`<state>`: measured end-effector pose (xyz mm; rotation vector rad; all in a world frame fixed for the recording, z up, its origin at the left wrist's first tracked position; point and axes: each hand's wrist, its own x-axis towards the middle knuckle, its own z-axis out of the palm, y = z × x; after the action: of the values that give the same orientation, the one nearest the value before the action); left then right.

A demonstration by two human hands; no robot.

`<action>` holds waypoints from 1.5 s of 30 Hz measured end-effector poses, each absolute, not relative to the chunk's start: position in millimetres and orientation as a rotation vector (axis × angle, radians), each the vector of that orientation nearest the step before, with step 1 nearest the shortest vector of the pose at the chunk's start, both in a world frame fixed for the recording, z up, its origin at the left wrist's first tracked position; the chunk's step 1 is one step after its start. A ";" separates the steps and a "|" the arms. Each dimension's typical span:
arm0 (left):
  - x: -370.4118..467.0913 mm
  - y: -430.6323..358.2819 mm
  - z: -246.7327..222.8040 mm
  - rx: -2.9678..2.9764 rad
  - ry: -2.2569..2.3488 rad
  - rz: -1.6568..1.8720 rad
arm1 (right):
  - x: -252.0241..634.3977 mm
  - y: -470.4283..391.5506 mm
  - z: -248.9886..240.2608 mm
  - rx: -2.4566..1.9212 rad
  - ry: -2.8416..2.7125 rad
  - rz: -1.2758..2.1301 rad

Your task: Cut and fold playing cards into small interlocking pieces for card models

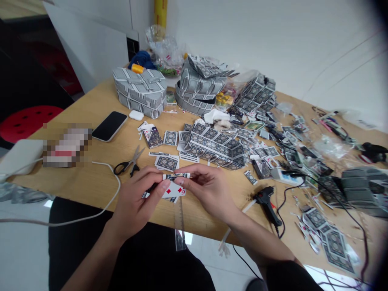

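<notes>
The left hand [135, 198] and right hand [210, 190] together pinch one folded playing-card strip [176, 176] between thumbs and fingers, one at each end, in front of the open card box [216, 147], a long tray built of patterned card backs. One red diamond card [174, 190] shows just under the strip; whether it is held or lies on the table [85, 109] cannot be told, and fingers cover part of it.

Left of the open card box are one pair of scissors [134, 159], one printed card packet [152, 136] whose contents are hidden, one white earbud case [136, 115] and one black-screened phone [109, 126]; further left, one item is pixelated beyond reading. In front of it, one clear ruler [179, 220] overhangs the table edge. One glue gun [268, 206] lies to its front right.

Behind it stand two grey card-built boxes, a left one [140, 93] bearing one orange spool [138, 68] and a right one [200, 89] heaped with card pieces. A clear bag [224, 100] nearby holds yellow items, too small to identify. To its right, loose cards overlap beyond counting, and one grey card piece [362, 190] is cut off by the frame.
</notes>
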<state>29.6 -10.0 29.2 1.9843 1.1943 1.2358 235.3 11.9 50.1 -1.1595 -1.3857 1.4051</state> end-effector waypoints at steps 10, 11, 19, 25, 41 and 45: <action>39.2 -12.0 23.6 1.898 1.259 1.287 | 235.0 12.0 51.8 -1.185 -1.364 1.332; 39.5 -12.3 23.2 1.892 1.264 1.288 | 234.8 11.6 52.0 -1.190 -1.363 1.334; 38.1 -13.4 21.6 1.875 1.223 1.303 | 233.4 9.6 50.1 -1.200 -1.372 1.311; 35.3 -12.6 21.4 1.874 1.187 1.315 | 233.1 11.7 49.4 -1.123 -1.413 1.346; 35.6 -12.1 24.2 1.865 1.124 1.354 | 239.7 11.6 50.8 -1.053 -1.555 1.324; 35.6 -12.6 24.9 1.837 1.094 1.335 | 241.0 13.3 52.7 -0.985 -1.701 1.256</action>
<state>35.6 -12.6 24.9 1.8367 1.0944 1.3350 241.0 13.3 52.7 -0.9845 -1.7012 1.2565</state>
